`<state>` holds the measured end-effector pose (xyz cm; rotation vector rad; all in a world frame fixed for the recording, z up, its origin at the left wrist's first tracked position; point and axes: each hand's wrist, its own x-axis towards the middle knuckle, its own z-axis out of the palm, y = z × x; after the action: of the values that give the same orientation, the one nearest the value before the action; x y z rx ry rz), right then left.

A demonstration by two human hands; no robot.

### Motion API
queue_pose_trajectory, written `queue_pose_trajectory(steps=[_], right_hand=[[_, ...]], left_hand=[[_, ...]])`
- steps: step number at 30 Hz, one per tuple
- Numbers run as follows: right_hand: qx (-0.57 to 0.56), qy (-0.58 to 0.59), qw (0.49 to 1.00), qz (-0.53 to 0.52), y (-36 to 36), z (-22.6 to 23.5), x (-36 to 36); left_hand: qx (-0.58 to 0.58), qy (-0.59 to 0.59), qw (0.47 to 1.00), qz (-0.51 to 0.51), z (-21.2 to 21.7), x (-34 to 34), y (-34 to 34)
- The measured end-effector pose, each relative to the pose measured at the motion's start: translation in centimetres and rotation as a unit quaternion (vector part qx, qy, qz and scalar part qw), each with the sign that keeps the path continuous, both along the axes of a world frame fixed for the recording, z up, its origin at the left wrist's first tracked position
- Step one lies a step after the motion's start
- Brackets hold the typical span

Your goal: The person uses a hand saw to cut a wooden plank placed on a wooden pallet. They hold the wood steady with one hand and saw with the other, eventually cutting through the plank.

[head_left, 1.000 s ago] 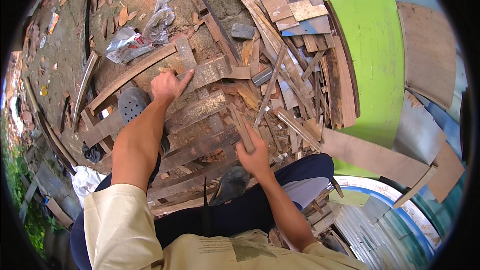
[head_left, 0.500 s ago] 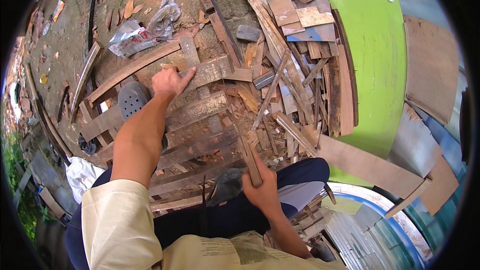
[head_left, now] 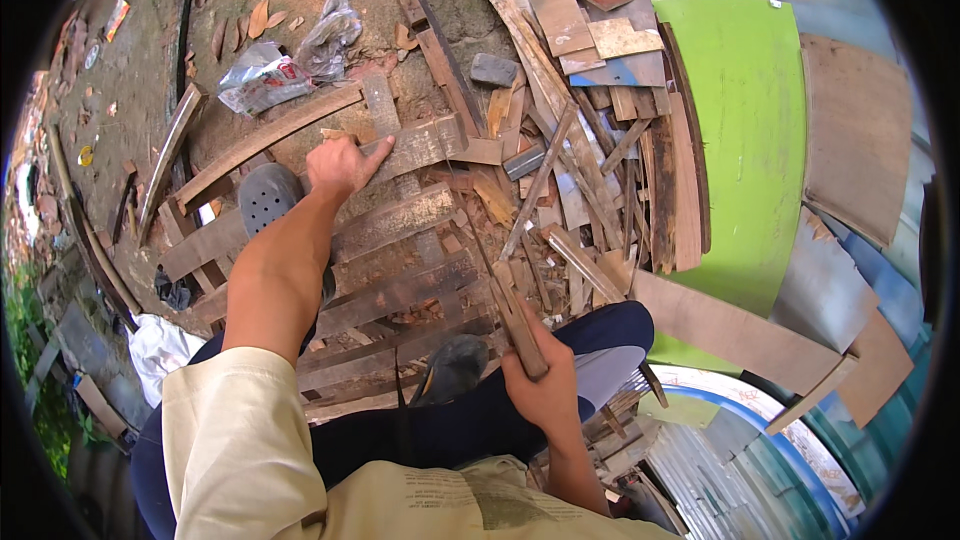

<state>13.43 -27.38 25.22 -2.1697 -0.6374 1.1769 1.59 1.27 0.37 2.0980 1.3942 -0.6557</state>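
My left hand lies palm down on a weathered grey plank of a broken wooden pallet, fingers spread over it. My right hand is closed around a short wooden stick and holds it close to my lap, above my dark blue trousers. The stick points up toward the pallet slats. My foot in a grey perforated clog rests on the pallet's left part, just below the left hand.
A heap of wood scraps and strips lies right of the pallet. A large green board and brown panels lie farther right. Crumpled plastic wrappers and dry leaves lie on the dirt at the top left.
My right hand has drawn the wooden stick back from the scrap heap toward my lap. The left hand has stayed pressed on the grey plank.
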Motion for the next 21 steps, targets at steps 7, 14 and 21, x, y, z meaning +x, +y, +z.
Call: queue_pose_trajectory(steps=[7, 14, 21], right_hand=[[-0.020, -0.095, 0.995, -0.017, 13.9, -19.9, 4.4], [-0.050, 0.048, 0.998, 0.000, 0.1, 1.4, -0.7], [-0.072, 0.017, 0.996, -0.046, 13.8, -17.0, 3.6]], left_hand=[[0.025, -0.026, 0.999, -0.012, -0.4, 1.4, -0.4], [0.018, -0.011, 1.000, 0.012, -1.0, -0.9, -0.6], [0.010, -0.024, 1.000, -0.012, -0.4, 0.8, -0.5]])
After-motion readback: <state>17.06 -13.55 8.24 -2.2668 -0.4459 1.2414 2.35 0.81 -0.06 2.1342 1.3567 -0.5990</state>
